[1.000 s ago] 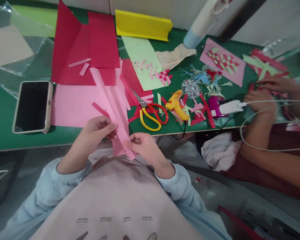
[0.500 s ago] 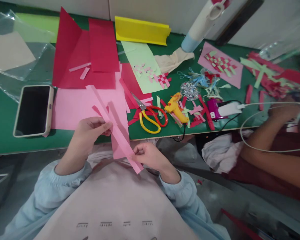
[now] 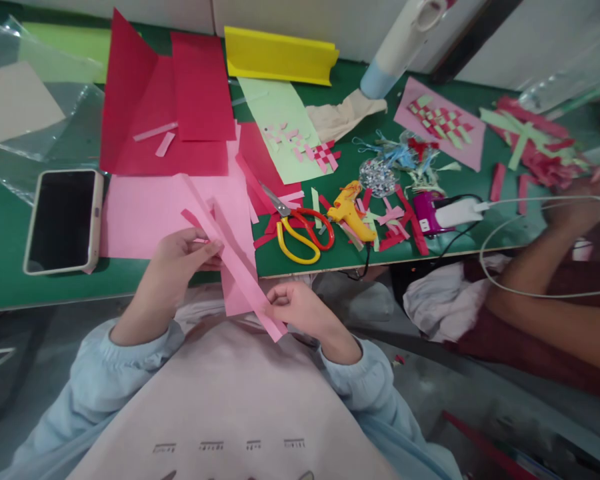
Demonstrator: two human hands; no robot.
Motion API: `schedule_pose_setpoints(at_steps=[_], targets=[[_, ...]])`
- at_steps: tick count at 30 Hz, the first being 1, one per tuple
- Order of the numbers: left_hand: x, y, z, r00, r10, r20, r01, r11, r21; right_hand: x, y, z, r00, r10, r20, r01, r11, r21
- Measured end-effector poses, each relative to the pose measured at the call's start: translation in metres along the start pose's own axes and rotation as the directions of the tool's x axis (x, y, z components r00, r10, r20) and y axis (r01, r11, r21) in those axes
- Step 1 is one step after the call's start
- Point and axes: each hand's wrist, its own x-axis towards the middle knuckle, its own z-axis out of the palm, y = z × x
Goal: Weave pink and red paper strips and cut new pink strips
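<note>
A long pink paper strip point(image 3: 240, 273) slants between my hands, over the table's front edge. My left hand point(image 3: 187, 257) pinches it near the middle, thumb on top. The strip's lower end is pinched by my right hand point(image 3: 295, 308). Behind it hangs a wider pink paper piece point(image 3: 235, 301), and a darker pink tip pokes out by my left fingers. A larger pink sheet point(image 3: 135, 220) lies on the table beyond my left hand. Scissors point(image 3: 300, 230) with one yellow and one red handle rest to the right of the strip.
A phone point(image 3: 63, 220) lies at left, red card point(image 3: 203, 87) and yellow folded paper point(image 3: 280, 57) behind. A yellow glue gun point(image 3: 353, 212), paper scraps and a purple plug adapter point(image 3: 427, 215) are at right. A co-worker's arm point(image 3: 535, 260) and a white cable point(image 3: 485, 267) are at far right.
Both hands keep their pinch on the strip, with hardly any movement. The whole view has shifted slightly. The co-worker's hand at far right has moved a little.
</note>
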Motion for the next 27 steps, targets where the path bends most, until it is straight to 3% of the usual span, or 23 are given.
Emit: schedule_pose_setpoints(at_steps=[3,8,14,17,19,21,23,25,27], targets=[[0.004,0.001,-0.003,0.999,0.031,-0.042,-0.031,0.999,-0.020,-0.001,-0.004,0.001,1.000,-0.019,0.010,0.019,1.000,0.021],[0.007,0.002,-0.004,0.999,0.036,0.014,-0.036,0.999,-0.002,0.003,-0.008,0.003,0.999,-0.044,0.008,0.044,0.999,0.021],[-0.004,-0.001,0.005,0.966,-0.120,0.229,0.097,0.989,0.107,0.017,-0.013,0.015,0.969,-0.235,-0.074,0.233,0.972,-0.028],[-0.006,-0.003,0.003,0.941,-0.131,0.311,0.079,0.982,0.173,0.020,-0.016,0.017,0.940,-0.329,-0.093,0.319,0.942,-0.107],[-0.006,-0.004,0.000,0.950,-0.103,0.296,0.055,0.984,0.169,0.020,-0.020,0.012,0.914,-0.376,-0.152,0.334,0.910,-0.245],[-0.006,-0.004,-0.003,0.969,-0.084,0.234,0.049,0.987,0.150,0.017,-0.026,0.002,0.847,-0.451,-0.281,0.292,0.837,-0.463],[-0.007,-0.004,-0.005,0.983,-0.084,0.163,0.061,0.988,0.143,0.013,-0.034,-0.012,0.715,-0.581,-0.389,0.202,0.704,-0.681],[-0.008,-0.004,-0.006,0.986,-0.108,0.130,0.091,0.988,0.128,0.010,-0.041,-0.024,0.586,-0.702,-0.404,0.082,0.548,-0.833],[-0.010,-0.004,-0.007,0.981,-0.147,0.124,0.136,0.986,0.093,0.009,-0.046,-0.034,0.533,-0.753,-0.387,-0.073,0.415,-0.907]])
